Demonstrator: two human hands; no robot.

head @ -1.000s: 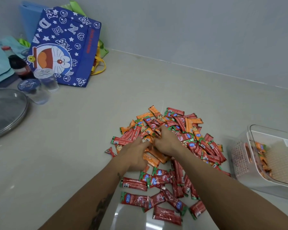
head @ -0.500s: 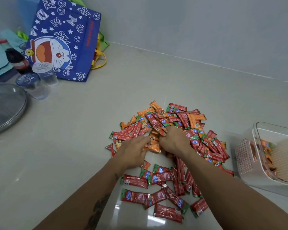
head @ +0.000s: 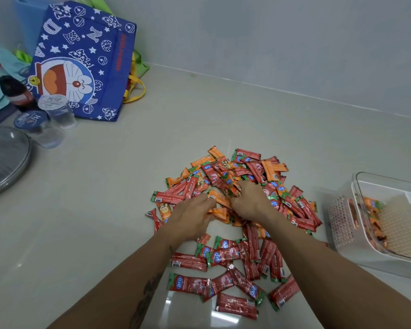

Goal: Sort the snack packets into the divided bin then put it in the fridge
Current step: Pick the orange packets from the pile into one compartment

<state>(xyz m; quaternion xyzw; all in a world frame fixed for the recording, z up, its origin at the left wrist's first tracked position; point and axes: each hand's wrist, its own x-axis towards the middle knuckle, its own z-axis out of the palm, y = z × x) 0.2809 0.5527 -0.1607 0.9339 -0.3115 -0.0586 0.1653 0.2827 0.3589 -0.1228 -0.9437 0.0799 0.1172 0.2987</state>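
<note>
Packets (head: pixel 237 236) heaped mid-counter (head: pixel 105 210), both hands in the pile, left hand (head: pixel 190 219) beside right hand (head: pixel 252 200), bin (head: pixel 356 186) off right, bag (head: pixel 81 60), bottle (head: pixel 12 91) and cups (head: pixel 57 112) far left.

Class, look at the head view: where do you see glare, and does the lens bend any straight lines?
Head view: glare on the counter near the bottom packets; wide-angle lens bows the wall edge; bin at the right edge looks stretched; lighting soft, shadows faint.
</note>
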